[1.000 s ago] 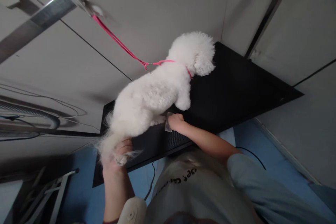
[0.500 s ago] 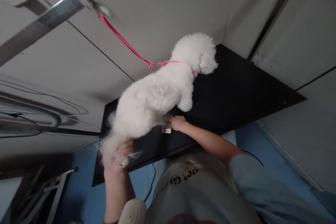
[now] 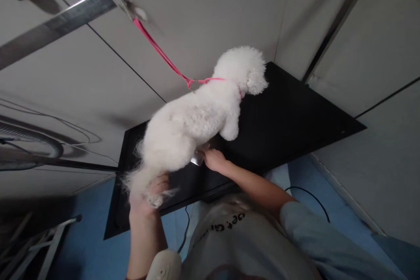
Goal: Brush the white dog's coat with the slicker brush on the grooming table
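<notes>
Dog [image 3: 193, 118] x1, upright on one black table [image 3: 272, 113], one pink leash [image 3: 157, 48] running from its neck to one metal bar [image 3: 88, 6], two hands in play, one small shiny tool [image 3: 197, 158]. Tool juts from the curled, closed-up fingers of the right hand [image 3: 214, 159], under the dog's belly by a hind leg, while the left hand [image 3: 157, 186] has its fingers bent together against the dog's rear, below the tail. Tail hair hides part of the left grip, can't tell what it pinches; right fingertips and tool's far end hard to make out.
</notes>
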### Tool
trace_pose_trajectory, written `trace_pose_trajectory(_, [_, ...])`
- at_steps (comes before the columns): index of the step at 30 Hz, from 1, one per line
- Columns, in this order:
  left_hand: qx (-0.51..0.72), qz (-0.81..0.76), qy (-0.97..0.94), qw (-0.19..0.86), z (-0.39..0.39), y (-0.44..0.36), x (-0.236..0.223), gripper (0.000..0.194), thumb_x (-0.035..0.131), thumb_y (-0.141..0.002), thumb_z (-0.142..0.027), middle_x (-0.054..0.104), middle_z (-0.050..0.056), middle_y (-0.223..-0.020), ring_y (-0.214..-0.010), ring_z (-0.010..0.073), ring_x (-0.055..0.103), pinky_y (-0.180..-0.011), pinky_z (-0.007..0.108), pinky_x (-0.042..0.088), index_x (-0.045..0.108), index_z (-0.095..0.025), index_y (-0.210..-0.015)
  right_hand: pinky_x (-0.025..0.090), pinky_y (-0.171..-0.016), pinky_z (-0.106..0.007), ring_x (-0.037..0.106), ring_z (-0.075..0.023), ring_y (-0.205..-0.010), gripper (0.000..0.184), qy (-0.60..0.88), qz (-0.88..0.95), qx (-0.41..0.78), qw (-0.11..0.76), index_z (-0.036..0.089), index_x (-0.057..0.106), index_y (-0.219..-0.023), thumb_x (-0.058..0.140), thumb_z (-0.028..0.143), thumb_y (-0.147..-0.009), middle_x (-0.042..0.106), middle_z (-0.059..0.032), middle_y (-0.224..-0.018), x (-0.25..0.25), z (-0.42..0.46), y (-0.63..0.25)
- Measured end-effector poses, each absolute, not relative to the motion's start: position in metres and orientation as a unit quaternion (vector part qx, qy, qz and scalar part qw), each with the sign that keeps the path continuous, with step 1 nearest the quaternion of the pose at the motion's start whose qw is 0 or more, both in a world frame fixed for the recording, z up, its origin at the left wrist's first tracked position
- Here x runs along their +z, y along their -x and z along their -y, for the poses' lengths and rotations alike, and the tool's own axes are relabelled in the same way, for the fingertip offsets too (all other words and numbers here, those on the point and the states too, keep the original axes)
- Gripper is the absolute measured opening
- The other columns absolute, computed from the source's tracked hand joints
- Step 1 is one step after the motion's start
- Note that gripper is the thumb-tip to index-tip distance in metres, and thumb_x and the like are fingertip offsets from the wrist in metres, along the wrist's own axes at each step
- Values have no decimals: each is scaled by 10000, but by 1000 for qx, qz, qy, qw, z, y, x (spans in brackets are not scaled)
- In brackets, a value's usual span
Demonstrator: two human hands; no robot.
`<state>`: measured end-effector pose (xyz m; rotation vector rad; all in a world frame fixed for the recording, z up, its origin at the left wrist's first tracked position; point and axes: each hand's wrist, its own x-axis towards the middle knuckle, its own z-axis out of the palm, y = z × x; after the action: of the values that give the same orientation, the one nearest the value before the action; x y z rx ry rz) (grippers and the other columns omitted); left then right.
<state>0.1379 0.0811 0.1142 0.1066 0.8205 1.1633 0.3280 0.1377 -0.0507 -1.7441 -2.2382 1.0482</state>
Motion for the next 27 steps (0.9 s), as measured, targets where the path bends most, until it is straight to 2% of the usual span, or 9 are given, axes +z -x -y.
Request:
trace_pose_trajectory(2, [527,-373,-52,762,-81,-136,114,225,312,-863,-72,425,-33,-513,-351,89,450,-300,143,331,401,-202,-702,487,-894,-332,637,-234,-1113,398,558,737,373,81,248,531,-1330,419,235,-949,663,-95,-1237,-55,-131,-323])
trace_pose_trajectory(6, [494,-361,-61,789,-83,-129,112,212,328,-871,-88,442,-27,-534,-372,82,456,-317,140,330,413,-194,-708,496,-853,-317,662,-248,-1050,328,541,730,413,64,231,638,-1199,466,252,-921,703,-92,-1145,-63,-120,-315])
trace_pose_trajectory(9, [473,-346,-78,806,-86,-123,107,194,344,-869,-94,434,-28,-544,-392,86,463,-338,146,341,434,-185,-723,476,-901,-319,625,-233,-1128,463,544,732,401,84,285,502,-1366,426,196,-917,664,-66,-1236,-63,-118,-307])
trace_pose_trajectory(11, [455,-335,-89,821,-87,-120,104,182,349,-868,-105,434,-26,-558,-402,92,463,-350,157,350,443,-182,-732,473,-912,-341,612,-245,-1152,566,553,727,398,80,263,395,-1449,414,150,-895,647,-97,-1264,-62,-118,-300])
trace_pose_trajectory(14, [434,-334,-99,831,-87,-119,99,168,347,-863,-116,449,-16,-573,-406,100,465,-353,170,354,468,-174,-762,491,-879,-342,634,-265,-1114,547,557,720,410,57,218,466,-1406,446,144,-864,664,-130,-1224,-63,-115,-292])
trace_pose_trajectory(18, [431,-355,-97,824,-86,-125,100,197,335,-892,-143,445,-16,-569,-394,95,449,-342,167,335,480,-165,-761,489,-872,-330,636,-246,-1103,490,555,715,419,68,255,533,-1343,419,138,-881,657,-104,-1243,-65,-110,-283])
trace_pose_trajectory(21, [429,-371,-85,819,-88,-132,102,261,360,-939,-238,401,-35,-531,-364,75,400,-324,152,297,459,-170,-707,505,-777,-261,688,-199,-941,411,540,714,442,54,231,647,-1201,470,118,-847,717,-73,-1104,-63,-107,-276])
trace_pose_trajectory(23, [417,-378,-84,823,-93,-138,101,299,384,-942,-294,378,-40,-515,-346,69,374,-315,155,287,441,-174,-674,499,-711,-213,697,-147,-797,360,529,716,452,57,236,673,-1150,455,145,-879,742,-34,-974,-60,-106,-273])
trace_pose_trajectory(27, [382,-374,-88,840,-106,-155,92,307,375,-933,-259,354,-44,-496,-327,69,350,-323,180,323,407,-184,-638,482,-646,-186,671,-106,-656,335,544,712,440,62,219,670,-1139,411,180,-931,736,-10,-856,-49,-105,-269])
